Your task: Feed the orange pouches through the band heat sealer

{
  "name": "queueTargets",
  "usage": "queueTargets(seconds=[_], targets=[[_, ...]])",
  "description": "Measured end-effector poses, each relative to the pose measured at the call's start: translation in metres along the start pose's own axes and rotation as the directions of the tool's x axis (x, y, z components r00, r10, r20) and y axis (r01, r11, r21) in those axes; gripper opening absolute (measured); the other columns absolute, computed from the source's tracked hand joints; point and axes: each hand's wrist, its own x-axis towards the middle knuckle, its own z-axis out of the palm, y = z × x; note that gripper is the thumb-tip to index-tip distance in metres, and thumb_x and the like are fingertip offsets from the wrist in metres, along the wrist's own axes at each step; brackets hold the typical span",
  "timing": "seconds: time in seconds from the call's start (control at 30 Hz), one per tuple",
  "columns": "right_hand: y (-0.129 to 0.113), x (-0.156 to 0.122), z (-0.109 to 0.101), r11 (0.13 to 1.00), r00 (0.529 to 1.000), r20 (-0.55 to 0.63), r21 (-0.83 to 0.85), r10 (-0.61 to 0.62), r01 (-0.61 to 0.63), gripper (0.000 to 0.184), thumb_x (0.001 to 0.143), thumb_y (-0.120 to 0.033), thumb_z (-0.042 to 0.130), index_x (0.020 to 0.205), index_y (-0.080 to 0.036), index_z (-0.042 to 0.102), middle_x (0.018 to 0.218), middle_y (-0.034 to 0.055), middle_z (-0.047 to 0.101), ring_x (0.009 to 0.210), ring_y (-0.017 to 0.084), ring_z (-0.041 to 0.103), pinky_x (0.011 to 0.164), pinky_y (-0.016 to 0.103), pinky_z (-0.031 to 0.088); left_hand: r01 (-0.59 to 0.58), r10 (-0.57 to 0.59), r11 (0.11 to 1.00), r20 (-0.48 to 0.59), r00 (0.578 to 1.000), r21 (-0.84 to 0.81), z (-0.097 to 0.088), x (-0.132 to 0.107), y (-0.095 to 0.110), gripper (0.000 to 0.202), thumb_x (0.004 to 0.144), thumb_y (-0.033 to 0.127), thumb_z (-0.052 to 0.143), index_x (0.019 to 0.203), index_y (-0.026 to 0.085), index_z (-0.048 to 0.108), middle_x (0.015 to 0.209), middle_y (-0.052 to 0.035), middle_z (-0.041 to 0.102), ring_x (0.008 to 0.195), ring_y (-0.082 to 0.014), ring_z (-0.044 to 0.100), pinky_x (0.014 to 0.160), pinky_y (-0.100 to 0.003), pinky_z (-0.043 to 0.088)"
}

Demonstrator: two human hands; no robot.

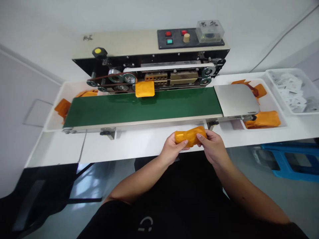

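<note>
Orange, rectangular, papery-looking pouch (pixel 191 135) lay between the fingers, long axis roughly crosswise; left hand (pixel 171 147) pinched its left end, right hand (pixel 214 146) its right; neither nearer.

Bare forearms (pixel 147 176) extend forward, left hand (pixel 172 147) and right hand (pixel 213 145) curled.

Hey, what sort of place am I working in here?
Probably a packing station, perhaps in a small workshop. The signs are a machine with rollers and a green conveyor belt, a white bin of orange pouches at the right, and the held pouch in your two hands.
</note>
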Motion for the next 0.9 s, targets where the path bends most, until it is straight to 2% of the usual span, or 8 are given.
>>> queueTargets(seconds=[0.1, 0.27, 0.37, 0.5, 0.67, 0.77, 0.9], targets=[[0.001, -0.001, 0.007, 0.996, 0.999, -0.012, 0.081, 0.031, -0.029, 0.044, 0.067, -0.050, 0.103, 0.090, -0.019, 0.081, 0.079, 0.0021, 0.069, 0.062, 0.012, 0.053, 0.054, 0.025, 0.044, 0.010, -0.010, 1.000, -0.022, 1.000, -0.022, 0.003, 0.000, 0.001, 0.060, 0.074, 0.045, 0.102, 0.115, 0.017, 0.069, 0.110, -0.0084, 0.081, 0.094, -0.0232, 0.081, 0.075, -0.030, 0.065], [0.008, -0.007, 0.024, 0.990, 1.000, 0.006, 0.137, 0.023, -0.024, 0.041, 0.062, -0.042, 0.106, 0.081, -0.020, 0.077, 0.074, -0.0002, 0.068, 0.062, 0.011, 0.053, 0.055, 0.026, 0.045, -0.033, 0.029, 0.992, -0.039, 0.999, -0.118, 0.009, 0.002, 0.001, 0.064, 0.077, 0.048, 0.100, 0.122, 0.019, 0.065, 0.104, -0.0059, 0.081, 0.080, -0.0198, 0.080, 0.072, -0.030, 0.065], [0.004, -0.008, 0.027, 0.990, 0.999, -0.047, 0.138, -0.007, 0.014, 0.038, 0.066, -0.042, 0.104, 0.084, -0.021, 0.079, 0.080, 0.0014, 0.073, 0.064, 0.011, 0.056, 0.055, 0.025, 0.046, -0.054, 0.049, 0.993, -0.058, 0.997, -0.105, 0.008, 0.003, -0.001, 0.063, 0.076, 0.046, 0.101, 0.120, 0.019, 0.065, 0.106, -0.0052, 0.081, 0.086, -0.0201, 0.080, 0.074, -0.030, 0.065], [-0.017, -0.001, 0.017, 0.989, 0.992, -0.094, 0.113, -0.083, 0.093, 0.039, 0.072, -0.048, 0.100, 0.095, -0.024, 0.079, 0.092, 0.0032, 0.078, 0.072, 0.015, 0.068, 0.056, 0.025, 0.050, -0.045, 0.036, 0.995, -0.094, 0.995, -0.094, 0.003, 0.003, -0.003, 0.065, 0.074, 0.046, 0.102, 0.120, 0.019, 0.066, 0.113, -0.0070, 0.080, 0.094, -0.0212, 0.079, 0.073, -0.029, 0.065], [-0.048, 0.012, -0.001, 0.985, 0.985, 0.022, -0.027, -0.171, 0.171, 0.036, 0.081, -0.052, 0.096, 0.094, -0.025, 0.077, 0.067, -0.0006, 0.069, 0.055, 0.015, 0.063, 0.051, 0.028, 0.051, -0.022, 0.010, 0.995, -0.118, 0.993, -0.097, -0.005, 0.005, -0.003, 0.067, 0.070, 0.045, 0.104, 0.120, 0.020, 0.067, 0.116, -0.0072, 0.080, 0.096, -0.0213, 0.079, 0.072, -0.028, 0.065], [-0.062, 0.020, -0.008, 0.968, 0.973, 0.083, -0.112, -0.216, 0.225, 0.033, 0.085, -0.053, 0.093, 0.092, -0.025, 0.077, 0.063, -0.0003, 0.067, 0.053, 0.015, 0.061, 0.051, 0.029, 0.051, -0.017, 0.005, 0.996, -0.135, 0.991, -0.091, -0.008, 0.006, -0.001, 0.066, 0.070, 0.045, 0.104, 0.119, 0.020, 0.068, 0.114, -0.0062, 0.079, 0.094, -0.0204, 0.079, 0.071, -0.028, 0.065], [-0.078, 0.036, -0.016, 0.953, 0.967, 0.117, -0.178, -0.228, 0.246, 0.028, 0.086, -0.046, 0.093, 0.091, -0.024, 0.077, 0.064, -0.0003, 0.067, 0.054, 0.015, 0.060, 0.049, 0.028, 0.048, -0.009, -0.002, 0.997, -0.151, 0.988, -0.074, -0.010, 0.007, 0.002, 0.066, 0.069, 0.045, 0.105, 0.117, 0.019, 0.067, 0.111, -0.0050, 0.079, 0.092, -0.0196, 0.079, 0.071, -0.027, 0.065]])
